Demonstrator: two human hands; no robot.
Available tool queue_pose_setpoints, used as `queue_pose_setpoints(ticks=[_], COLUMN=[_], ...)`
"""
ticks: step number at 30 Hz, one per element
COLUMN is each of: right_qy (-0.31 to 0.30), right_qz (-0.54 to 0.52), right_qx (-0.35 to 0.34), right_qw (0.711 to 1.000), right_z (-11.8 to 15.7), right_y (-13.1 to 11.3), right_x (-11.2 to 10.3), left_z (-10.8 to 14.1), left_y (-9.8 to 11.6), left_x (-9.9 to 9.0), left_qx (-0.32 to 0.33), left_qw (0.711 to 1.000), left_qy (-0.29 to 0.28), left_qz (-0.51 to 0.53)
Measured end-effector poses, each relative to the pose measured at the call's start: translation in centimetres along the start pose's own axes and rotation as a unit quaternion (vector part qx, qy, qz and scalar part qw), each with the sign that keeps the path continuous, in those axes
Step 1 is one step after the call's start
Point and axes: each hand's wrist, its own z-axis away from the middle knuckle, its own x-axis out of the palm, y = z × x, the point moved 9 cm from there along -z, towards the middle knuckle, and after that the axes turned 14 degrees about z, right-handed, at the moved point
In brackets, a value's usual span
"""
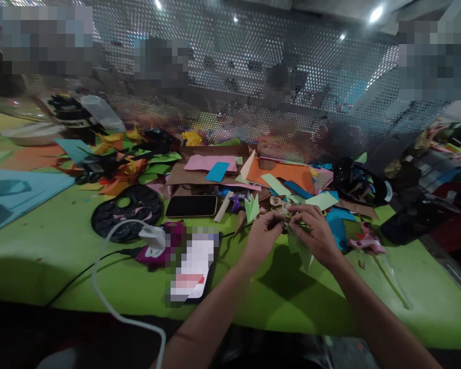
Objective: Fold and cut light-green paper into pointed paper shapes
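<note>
Nearest the front edge, a lit phone (200, 261) lay on the green table (138, 292). Past it a green paper (298, 245) hung above the tabletop, its long axis roughly upright, a narrow tip pointing down and slightly toward the near edge. At its top the left hand (267, 230) and right hand (315, 228) pinched it, fingers closed against thumbs. Beyond, a folded pale-green piece (252, 207) pointed up; farther lay an orange sheet (297, 177), then rose a perforated screen (230, 102).

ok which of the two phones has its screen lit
The nearer phone, close to the front edge of the green table and beside the left forearm: its screen glows mostly white, while the farther phone shows black.
</note>
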Motion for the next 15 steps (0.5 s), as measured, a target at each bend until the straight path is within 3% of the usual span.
queue_pose_setpoints(ticks=[15], right_qy=[0.027], right_qz=[0.001], right_qx=[0.014], right_qw=[1.0], right_z=[0.18], right_y=[0.09], right_x=[-0.09], left_z=[0.07], left_y=[-0.17], left_x=[0.23], left_qx=[-0.014], left_qw=[1.0], left_qy=[-0.002], left_qz=[0.016])
